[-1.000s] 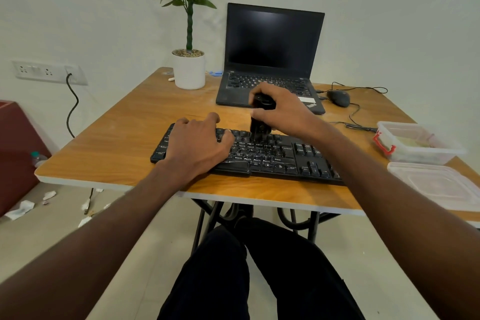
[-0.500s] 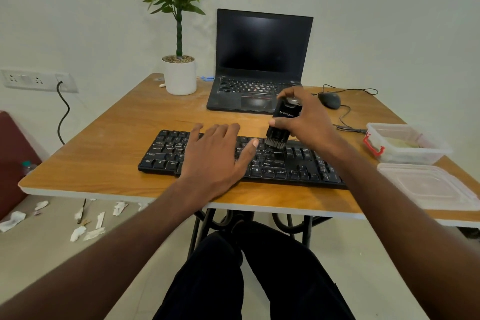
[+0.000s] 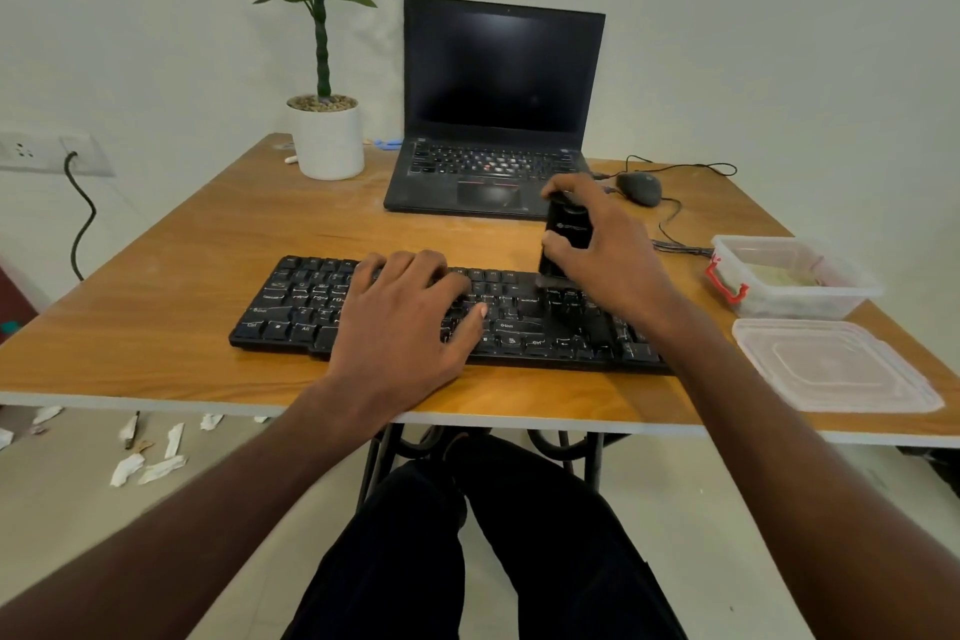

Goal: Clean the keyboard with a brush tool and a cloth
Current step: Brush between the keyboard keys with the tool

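Both hands work over the flat black full-size computer keyboard [image 3: 447, 312], which lies near the front edge of the orange-brown wooden table [image 3: 171, 286], its long side parallel to that edge. Left hand [image 3: 410, 322] rests palm down and open across the keyboard's middle keys, fingers spread and slightly bent, thumb out to the right. Right hand [image 3: 608, 255] is closed around the small upright black plastic brush tool [image 3: 563, 244], thumb on its near face and fingers wrapped over its top; the tool's lower end meets the upper key rows right of centre, though motion blur hides the bristles. A small pale logo sits on the tool's face, too blurred to read. Keycaps are black with white legends; "Alt" and "Ctrl" can be made out on the bottom row, the rest are too small. To the right, a flat clear plastic lid [image 3: 836, 364] lies by the table's front edge, and just behind it stands a clear plastic rectangular container with a red clip [image 3: 789, 281] holding something pale. Farther back sits an open black laptop with a dark screen [image 3: 498, 114] and red-accented keys; a dark wired mouse [image 3: 640, 187] is beside it on the right, and a green plant in a white cylindrical pot [image 3: 327, 138] on the left.
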### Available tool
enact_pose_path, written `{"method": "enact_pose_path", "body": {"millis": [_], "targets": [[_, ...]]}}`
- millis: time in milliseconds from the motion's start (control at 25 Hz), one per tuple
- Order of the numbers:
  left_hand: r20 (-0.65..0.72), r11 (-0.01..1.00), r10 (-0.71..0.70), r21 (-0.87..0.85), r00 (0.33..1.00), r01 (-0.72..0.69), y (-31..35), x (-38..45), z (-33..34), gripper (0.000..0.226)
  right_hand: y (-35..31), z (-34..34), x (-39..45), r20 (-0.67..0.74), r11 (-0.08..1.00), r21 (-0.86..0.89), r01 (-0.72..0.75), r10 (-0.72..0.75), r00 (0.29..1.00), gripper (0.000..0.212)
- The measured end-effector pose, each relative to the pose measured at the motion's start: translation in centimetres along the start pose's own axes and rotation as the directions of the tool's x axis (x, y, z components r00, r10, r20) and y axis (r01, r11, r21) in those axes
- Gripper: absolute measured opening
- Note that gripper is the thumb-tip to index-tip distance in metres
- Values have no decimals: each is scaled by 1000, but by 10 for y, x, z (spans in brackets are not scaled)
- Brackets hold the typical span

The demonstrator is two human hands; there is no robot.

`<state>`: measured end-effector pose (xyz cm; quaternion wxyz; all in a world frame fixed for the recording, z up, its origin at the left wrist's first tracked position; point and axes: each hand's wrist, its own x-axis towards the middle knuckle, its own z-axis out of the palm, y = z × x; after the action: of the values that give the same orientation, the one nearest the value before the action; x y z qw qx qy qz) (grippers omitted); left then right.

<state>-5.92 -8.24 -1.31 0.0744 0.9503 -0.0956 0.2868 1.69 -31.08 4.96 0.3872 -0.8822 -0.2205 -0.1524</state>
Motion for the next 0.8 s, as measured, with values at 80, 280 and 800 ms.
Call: {"method": "enact_pose_path", "body": {"millis": [80, 280, 800], "targets": [[4, 1000, 3, 3, 1000, -3, 0, 0, 0, 46, 5, -19, 1, 17, 992, -119, -50, 53, 998, 45], [23, 1000, 9, -3, 1000, -9, 1, 1, 1, 49, 22, -44, -21, -176, 987, 35, -154, 158, 972, 39], [-5, 999, 22, -23, 1000, -22, 1, 1, 1, 47, 29, -55, -25, -156, 991, 8, -133, 133, 979, 36]]}}
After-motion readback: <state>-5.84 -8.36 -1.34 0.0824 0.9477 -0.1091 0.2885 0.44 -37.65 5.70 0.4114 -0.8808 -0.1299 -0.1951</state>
